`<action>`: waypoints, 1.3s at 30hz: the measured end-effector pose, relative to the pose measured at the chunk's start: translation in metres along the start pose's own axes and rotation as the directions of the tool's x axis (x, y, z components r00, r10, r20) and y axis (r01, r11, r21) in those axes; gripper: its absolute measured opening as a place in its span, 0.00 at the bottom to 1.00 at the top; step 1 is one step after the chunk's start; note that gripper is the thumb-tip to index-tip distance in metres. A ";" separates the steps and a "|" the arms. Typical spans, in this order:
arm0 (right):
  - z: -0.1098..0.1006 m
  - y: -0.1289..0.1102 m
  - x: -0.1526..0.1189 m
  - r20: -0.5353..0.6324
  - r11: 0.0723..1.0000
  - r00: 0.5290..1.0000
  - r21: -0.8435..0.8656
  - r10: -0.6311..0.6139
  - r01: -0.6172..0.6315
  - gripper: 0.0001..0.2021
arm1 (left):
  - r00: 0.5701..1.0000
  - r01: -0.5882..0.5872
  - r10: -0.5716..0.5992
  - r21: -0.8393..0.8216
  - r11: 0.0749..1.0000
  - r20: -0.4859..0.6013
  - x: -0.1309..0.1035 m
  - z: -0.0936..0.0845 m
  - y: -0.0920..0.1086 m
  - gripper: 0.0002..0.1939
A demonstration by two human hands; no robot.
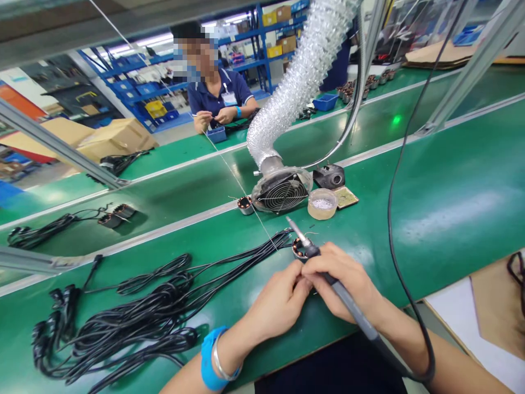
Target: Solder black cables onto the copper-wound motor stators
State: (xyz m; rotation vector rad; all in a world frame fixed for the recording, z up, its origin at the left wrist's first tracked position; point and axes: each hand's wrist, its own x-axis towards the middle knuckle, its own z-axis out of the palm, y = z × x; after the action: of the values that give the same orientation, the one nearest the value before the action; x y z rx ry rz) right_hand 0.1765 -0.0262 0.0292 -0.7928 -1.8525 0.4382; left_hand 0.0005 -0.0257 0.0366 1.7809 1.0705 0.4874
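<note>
My right hand (342,276) is closed around a soldering iron (301,232), its metal tip pointing up and left. My left hand (283,295), with a blue band and a bangle on the wrist, meets it with fingers pinched together; whatever lies between those fingertips is too small to name. Just beyond both hands, partly behind the iron, is a small motor stator (298,250) with copper windings. Black cables (172,295) lie bundled on the green bench (455,180), their thin ends reaching towards the stator.
A fume fan (283,194) on a silver duct (297,76) stands beyond the hands. Near it are another stator (245,205), a round tub (322,205) and a black holder (329,177). One person (221,93) works across the bench. A black cord (391,219) hangs at right.
</note>
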 end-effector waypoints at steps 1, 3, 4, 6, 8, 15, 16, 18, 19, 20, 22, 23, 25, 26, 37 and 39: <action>-0.002 0.003 -0.001 -0.013 0.999 0.999 -0.001 0.043 -0.043 0.10 | 1.000 0.005 -0.004 0.026 1.000 -0.010 0.001 -0.001 0.001 0.10; -0.007 0.010 -0.006 -0.018 0.992 0.992 0.007 0.123 -0.122 0.09 | 1.000 0.004 -0.003 0.038 0.999 -0.021 0.003 -0.004 0.002 0.10; -0.010 0.013 -0.008 -0.008 0.991 0.991 0.011 0.136 -0.136 0.10 | 1.000 0.002 -0.001 0.018 1.000 -0.020 0.004 -0.004 0.001 0.11; -0.014 0.018 -0.012 0.025 0.993 0.993 0.014 0.119 -0.119 0.11 | 1.000 0.006 -0.007 -0.055 0.998 -0.008 0.007 -0.004 -0.002 0.11; -0.016 0.022 -0.013 0.041 0.995 0.994 0.016 0.100 -0.101 0.12 | 1.000 0.021 -0.020 -0.154 0.988 0.008 0.010 -0.002 -0.007 0.12; -0.016 0.023 -0.011 0.083 0.997 0.995 0.042 0.054 -0.057 0.13 | 0.991 0.131 -0.098 -0.456 0.881 0.094 0.013 0.004 -0.013 0.21; -0.015 0.023 -0.011 0.079 0.998 0.996 0.041 0.049 -0.052 0.13 | 0.987 0.156 -0.116 -0.488 0.859 0.111 0.014 0.004 -0.013 0.22; -0.012 0.023 -0.010 0.050 0.999 0.998 0.035 0.035 -0.037 0.12 | 0.978 0.209 -0.155 -0.559 0.803 0.142 0.016 0.004 -0.012 0.24; -0.010 0.023 -0.010 0.028 0.999 0.999 0.032 0.026 -0.027 0.12 | 0.973 0.231 -0.178 -0.589 0.775 0.148 0.017 0.004 -0.012 0.24; -0.009 0.024 -0.009 0.003 1.000 1.000 0.024 0.017 -0.017 0.12 | 0.969 0.245 -0.202 -0.609 0.755 0.140 0.018 0.004 -0.012 0.24; -0.007 0.025 -0.009 -0.037 1.000 0.999 -0.002 0.010 -0.010 0.12 | 0.967 0.241 -0.242 -0.615 0.751 0.082 0.021 0.004 -0.014 0.23; -0.007 0.025 -0.010 -0.050 1.000 0.999 -0.021 0.020 -0.021 0.12 | 0.966 0.228 -0.256 -0.606 0.762 0.041 0.023 0.003 -0.016 0.23; -0.010 0.024 -0.014 -0.074 0.996 0.995 -0.052 0.073 -0.077 0.12 | 0.960 0.210 -0.278 -0.581 0.787 -0.030 0.026 0.003 -0.020 0.20; -0.013 0.023 -0.017 -0.084 0.991 0.990 -0.058 0.115 -0.120 0.12 | 0.957 0.204 -0.285 -0.570 0.796 -0.055 0.028 0.003 -0.022 0.19; -0.007 0.021 -0.008 0.026 0.973 0.994 -0.210 0.104 -0.096 0.10 | 0.951 0.191 -0.291 -0.547 0.815 -0.102 0.034 -0.007 -0.028 0.10; -0.002 0.026 0.000 0.083 0.976 0.992 -0.204 0.092 -0.074 0.10 | 0.951 0.187 -0.291 -0.550 0.814 -0.107 0.031 -0.007 -0.027 0.10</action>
State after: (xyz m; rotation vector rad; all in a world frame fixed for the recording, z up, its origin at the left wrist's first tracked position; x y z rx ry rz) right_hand 0.1863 -0.0083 0.0136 -1.0043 -1.9762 0.3484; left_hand -0.0004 0.0079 0.0120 1.1023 1.1341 0.7264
